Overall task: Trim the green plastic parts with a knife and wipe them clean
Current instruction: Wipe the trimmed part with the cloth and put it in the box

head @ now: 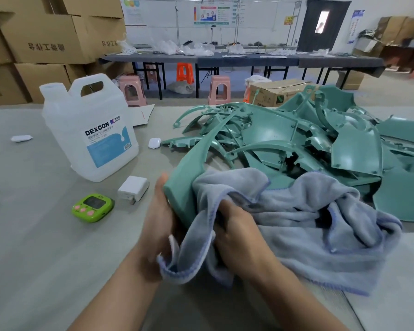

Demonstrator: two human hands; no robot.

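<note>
Head camera, looking down over my forearms at a grey work table (pixel 34 247).

My left hand (pixel 160 211) grips the near end of a long, curved green part (pixel 184 185). The thumb lies up along its outer edge and the fingers are hidden behind it. I judge this grip is there to steady the piece and tilt its broad face toward me. The hand is slightly blurred. A pale sliver shows at the heel of the palm, and I cannot tell what it is.

My right hand (pixel 237 232) is clenched into a bunched grey-blue cloth (pixel 308 223), pressing a fold of it against the same part. This looks like the wiping step. The rest of the cloth trails right, over the table and onto the near edge of the pile.

The far end of the held part rises into the pile of green parts (pixel 320 144), a tangle of curved shells and ribs heaped on the right side of the table within easy reach. They are presumably waiting their turn.

On the left stands a translucent jug (pixel 89 130) labelled DEXCON, probably cleaning liquid kept handy for the cloth. Near it lie a lime-green timer (pixel 92 207) and a white block (pixel 133 188).

I cannot pick out a knife anywhere in view.
</note>
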